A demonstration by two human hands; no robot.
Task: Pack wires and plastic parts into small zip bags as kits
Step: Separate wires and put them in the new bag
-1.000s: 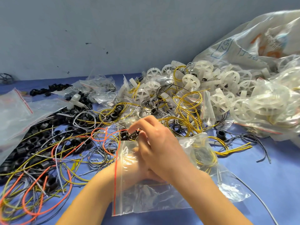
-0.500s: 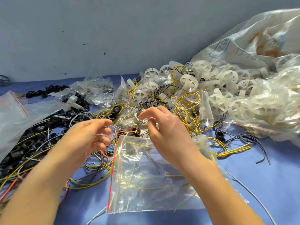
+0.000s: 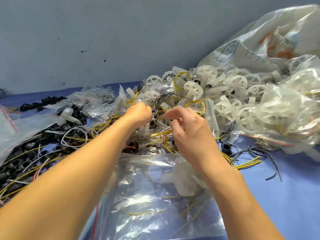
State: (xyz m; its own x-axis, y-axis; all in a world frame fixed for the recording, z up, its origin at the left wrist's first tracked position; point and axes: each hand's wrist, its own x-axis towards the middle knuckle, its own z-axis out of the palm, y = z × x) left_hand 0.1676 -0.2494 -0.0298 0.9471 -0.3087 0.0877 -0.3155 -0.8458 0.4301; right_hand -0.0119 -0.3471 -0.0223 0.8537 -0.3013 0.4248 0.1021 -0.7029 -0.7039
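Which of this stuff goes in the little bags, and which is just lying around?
For the job: clear zip bag, yellow wires, white plastic wheels, black rings.
Just lying about: big printed sack, blue table cover.

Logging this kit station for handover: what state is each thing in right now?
zip bag, lying flat, white part and yellow wires inside
left hand, fingers curled in the wire tangle, grip unclear
right hand, fingers loosely curled, grip unclear
bag of white wheels, stuffed, seal unclear
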